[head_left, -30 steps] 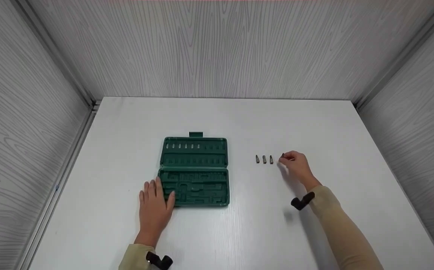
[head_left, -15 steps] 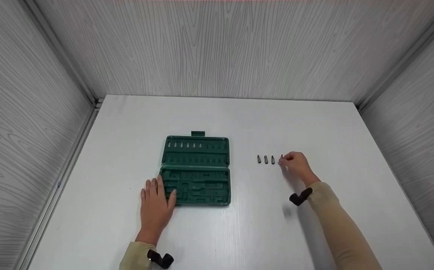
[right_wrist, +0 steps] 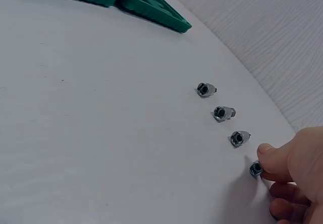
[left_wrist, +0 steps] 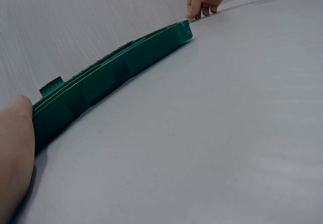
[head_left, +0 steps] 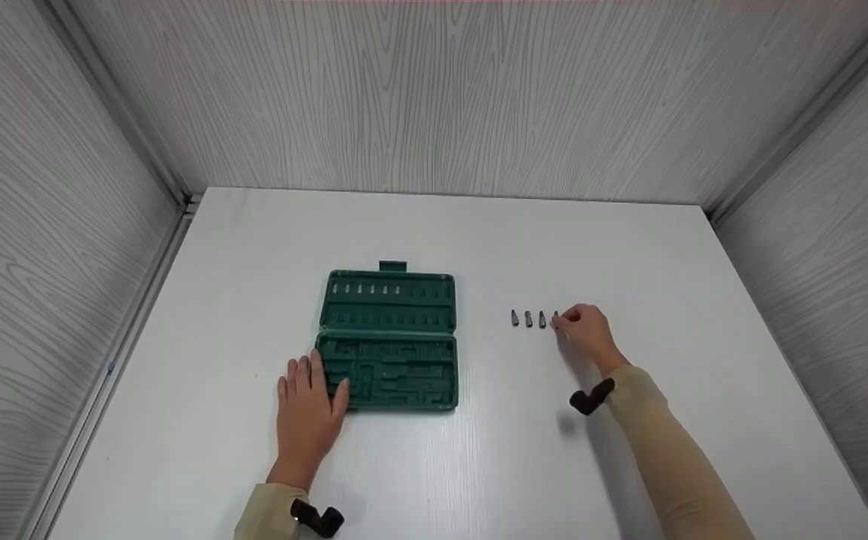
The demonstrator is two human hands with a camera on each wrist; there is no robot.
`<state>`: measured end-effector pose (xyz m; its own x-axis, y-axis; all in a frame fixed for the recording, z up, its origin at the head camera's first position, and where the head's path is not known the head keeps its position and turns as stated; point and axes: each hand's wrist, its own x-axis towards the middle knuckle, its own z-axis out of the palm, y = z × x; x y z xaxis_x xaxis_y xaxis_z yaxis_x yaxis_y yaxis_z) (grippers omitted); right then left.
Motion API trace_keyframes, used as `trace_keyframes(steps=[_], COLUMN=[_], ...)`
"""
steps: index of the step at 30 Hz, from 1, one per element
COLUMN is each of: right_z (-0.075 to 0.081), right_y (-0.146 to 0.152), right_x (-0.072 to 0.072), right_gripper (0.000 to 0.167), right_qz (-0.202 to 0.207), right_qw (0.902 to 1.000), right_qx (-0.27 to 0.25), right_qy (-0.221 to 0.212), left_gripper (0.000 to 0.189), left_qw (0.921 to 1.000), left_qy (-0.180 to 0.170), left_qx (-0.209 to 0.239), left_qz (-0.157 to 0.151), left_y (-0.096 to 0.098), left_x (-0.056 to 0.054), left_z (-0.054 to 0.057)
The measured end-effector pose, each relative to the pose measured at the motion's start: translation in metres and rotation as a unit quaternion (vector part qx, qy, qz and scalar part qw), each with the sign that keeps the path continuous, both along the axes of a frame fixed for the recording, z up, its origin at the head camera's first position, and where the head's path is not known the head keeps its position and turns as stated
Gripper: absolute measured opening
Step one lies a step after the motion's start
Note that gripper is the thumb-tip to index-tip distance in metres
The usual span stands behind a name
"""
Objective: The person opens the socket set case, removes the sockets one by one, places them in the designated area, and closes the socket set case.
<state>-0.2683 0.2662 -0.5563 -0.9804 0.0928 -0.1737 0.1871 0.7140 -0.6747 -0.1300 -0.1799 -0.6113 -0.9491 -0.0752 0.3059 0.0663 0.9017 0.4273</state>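
Observation:
A green plastic tool case (head_left: 388, 375) lies opened flat on the white table, its moulded recesses facing up. My left hand (head_left: 307, 416) rests on the left edge of its near half with fingers straight, thumb over the near left corner. To the right, three small metal bit sockets (head_left: 529, 319) lie in a row, their round hollow ends showing in the right wrist view. At the right end of that row, my right hand (head_left: 587, 334) pinches a fourth socket (right_wrist: 256, 168) between thumb and forefinger, close over the table. Its far end is hidden behind the fingers.
Several small silver pieces (head_left: 372, 289) sit in the upper row of slots in the case's far half. A latch tab (head_left: 393, 265) sticks out from the far edge. Pale wood-grain walls (head_left: 434, 97) enclose the table at the back and both sides.
My right hand has moved slightly left, bringing the pinched bit socket nearer to the other three. My left hand stays in place on the case.

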Motion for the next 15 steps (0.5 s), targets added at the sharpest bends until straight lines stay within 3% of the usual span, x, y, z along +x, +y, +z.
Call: trace_keyframes(steps=[15], right_z=[0.0041], right_y=[0.0028], right_x=[-0.0006], right_gripper=[0.03], right_qz=[-0.009], right_qw=[0.9998], right_qx=[-0.018], right_qy=[0.007], left_gripper=[0.074], left_qw=[1.0], left_qy=[-0.005], left_qx=[-0.004], left_qz=[0.0], left_y=[-0.0008], left_x=[0.0002], left_z=[0.0012])
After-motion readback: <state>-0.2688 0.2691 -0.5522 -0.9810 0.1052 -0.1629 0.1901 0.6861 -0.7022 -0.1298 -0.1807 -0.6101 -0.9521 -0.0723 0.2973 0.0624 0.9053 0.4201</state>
